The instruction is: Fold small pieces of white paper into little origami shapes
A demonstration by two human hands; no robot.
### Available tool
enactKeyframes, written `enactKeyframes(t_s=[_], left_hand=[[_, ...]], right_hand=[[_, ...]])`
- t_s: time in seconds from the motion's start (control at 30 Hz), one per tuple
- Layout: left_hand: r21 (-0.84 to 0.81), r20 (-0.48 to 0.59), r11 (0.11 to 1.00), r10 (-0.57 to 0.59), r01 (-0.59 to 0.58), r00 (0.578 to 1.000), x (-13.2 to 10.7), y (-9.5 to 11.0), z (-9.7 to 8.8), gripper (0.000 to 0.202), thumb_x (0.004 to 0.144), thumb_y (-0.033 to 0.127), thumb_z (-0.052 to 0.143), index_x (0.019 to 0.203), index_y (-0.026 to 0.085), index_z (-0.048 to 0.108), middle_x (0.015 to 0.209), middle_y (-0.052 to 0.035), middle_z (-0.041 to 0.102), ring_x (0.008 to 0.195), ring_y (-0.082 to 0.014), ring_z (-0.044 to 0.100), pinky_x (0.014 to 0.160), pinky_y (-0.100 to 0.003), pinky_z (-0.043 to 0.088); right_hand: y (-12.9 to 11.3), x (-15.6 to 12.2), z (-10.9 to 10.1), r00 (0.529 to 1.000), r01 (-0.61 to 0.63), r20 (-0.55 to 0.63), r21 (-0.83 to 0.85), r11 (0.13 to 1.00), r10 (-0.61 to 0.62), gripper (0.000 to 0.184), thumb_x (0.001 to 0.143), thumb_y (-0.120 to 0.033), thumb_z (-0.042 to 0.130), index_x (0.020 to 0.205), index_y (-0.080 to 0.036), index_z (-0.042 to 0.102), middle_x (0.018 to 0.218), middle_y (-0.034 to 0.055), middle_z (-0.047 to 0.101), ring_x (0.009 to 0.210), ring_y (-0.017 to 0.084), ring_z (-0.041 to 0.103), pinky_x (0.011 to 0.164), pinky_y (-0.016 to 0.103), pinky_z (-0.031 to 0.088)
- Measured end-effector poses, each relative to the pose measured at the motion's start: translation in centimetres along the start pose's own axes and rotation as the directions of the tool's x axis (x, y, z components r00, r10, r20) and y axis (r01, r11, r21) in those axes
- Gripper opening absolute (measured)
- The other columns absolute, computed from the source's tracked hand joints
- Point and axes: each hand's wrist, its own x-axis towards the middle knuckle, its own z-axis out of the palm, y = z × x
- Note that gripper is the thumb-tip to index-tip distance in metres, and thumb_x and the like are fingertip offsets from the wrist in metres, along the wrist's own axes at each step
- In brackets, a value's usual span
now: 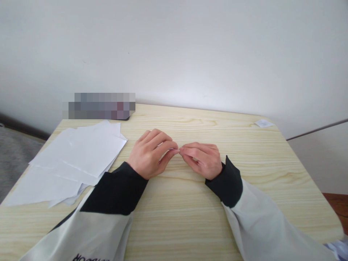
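My left hand (152, 152) and my right hand (202, 157) meet over the middle of the table, fingertips almost touching. Between them a thin white edge shows, which looks like a small piece of paper (174, 149). The thumb and index finger of each hand pinch it, and most of it is hidden behind the fingers. Left of my left hand, several loose white sheets of paper (81, 152) lie overlapping in an uneven pile, close to the black sleeve cuff.
The light wood table (190, 224) stands against a white wall (190, 54). At its back left corner is a dark, blurred-out object (100, 108). A small folded white paper (263, 123) lies near the back right corner.
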Motion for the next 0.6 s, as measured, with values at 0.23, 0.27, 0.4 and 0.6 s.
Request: enactKeyframes(t_s=[0.23, 0.27, 0.4, 0.6], left_hand=[[-0.031, 0.008, 0.999, -0.021, 0.021, 1.000, 0.18, 0.27, -0.18, 0.006, 0.081, 0.019, 0.058, 0.078, 0.017, 0.062, 0.075, -0.0036, 0.064, 0.074, -0.0175, 0.053, 0.067, -0.032, 0.041], [-0.044, 0.013, 0.999, -0.028, 0.029, 1.000, 0.16, 0.31, -0.21, 0.006, 0.081, 0.018, 0.057, 0.077, 0.017, 0.062, 0.075, -0.0036, 0.064, 0.074, -0.0174, 0.053, 0.067, -0.033, 0.041], [-0.087, 0.041, 0.994, -0.061, 0.064, 0.997, 0.13, 0.50, -0.37, 0.008, 0.081, 0.018, 0.055, 0.079, 0.016, 0.063, 0.077, -0.0044, 0.065, 0.076, -0.0178, 0.054, 0.069, -0.033, 0.042], [-0.109, 0.097, 0.987, -0.105, 0.116, 0.990, 0.16, 0.43, -0.53, 0.013, 0.083, 0.021, 0.053, 0.087, 0.015, 0.064, 0.077, -0.0051, 0.069, 0.076, -0.0192, 0.060, 0.068, -0.034, 0.043]], right_hand=[[0.07, -0.29, 0.06, 0.999, 0.014, -0.031, 0.026, 1.000, -0.013, 0.016, 0.082, -0.015, 0.063, 0.096, -0.022, 0.063, 0.093, -0.0002, 0.072, 0.076, 0.009, 0.068, 0.066, 0.018, 0.052], [0.09, -0.32, 0.05, 0.999, 0.016, -0.036, 0.034, 0.999, -0.015, 0.016, 0.082, -0.015, 0.063, 0.097, -0.023, 0.063, 0.094, -0.0003, 0.072, 0.077, 0.009, 0.068, 0.066, 0.018, 0.052], [0.09, -0.22, -0.18, 0.999, 0.023, -0.040, 0.066, 0.998, -0.020, 0.017, 0.082, -0.013, 0.064, 0.096, -0.022, 0.063, 0.094, 0.0006, 0.072, 0.080, 0.009, 0.068, 0.069, 0.018, 0.053], [-0.17, 0.27, -0.29, 0.990, -0.106, -0.068, 0.207, 0.973, 0.123, 0.014, 0.084, -0.011, 0.058, 0.093, -0.021, 0.061, 0.086, 0.0023, 0.071, 0.076, 0.010, 0.066, 0.064, 0.020, 0.054]])
